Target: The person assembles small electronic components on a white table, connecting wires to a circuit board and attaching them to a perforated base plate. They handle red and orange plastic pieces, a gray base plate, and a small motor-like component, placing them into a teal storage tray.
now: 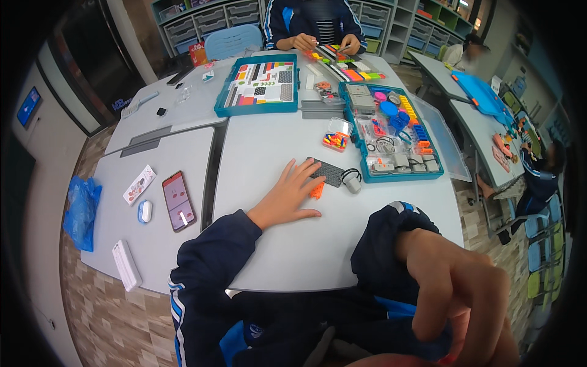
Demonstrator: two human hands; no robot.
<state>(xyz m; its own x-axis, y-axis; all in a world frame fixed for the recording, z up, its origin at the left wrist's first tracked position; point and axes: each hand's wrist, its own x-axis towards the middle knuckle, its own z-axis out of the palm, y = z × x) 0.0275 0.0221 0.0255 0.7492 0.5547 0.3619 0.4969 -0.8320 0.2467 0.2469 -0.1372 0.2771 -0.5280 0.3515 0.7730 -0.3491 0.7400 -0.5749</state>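
Note:
My left hand [290, 194] lies flat on the white table with its fingers spread, holding nothing. Its fingertips reach the near-left edge of a dark grey studded plate [327, 172]. Beside the fingers, partly hidden by them, is a small orange building piece [317, 191]. Right of the plate sits a light grey motor-like block with a dark cable [351, 181]. My right hand [455, 284] is raised close to the camera at the lower right, well above the table. Its fingers are curled inward; whatever they grip, if anything, is hidden.
An open teal parts case [397, 177] stands at the right, with a small box of colourful pegs [336, 136] beside it. Farther back lie a teal lid [226, 112] and another person's hands [350, 45] at coloured bricks. A phone [178, 202] rests on the left table.

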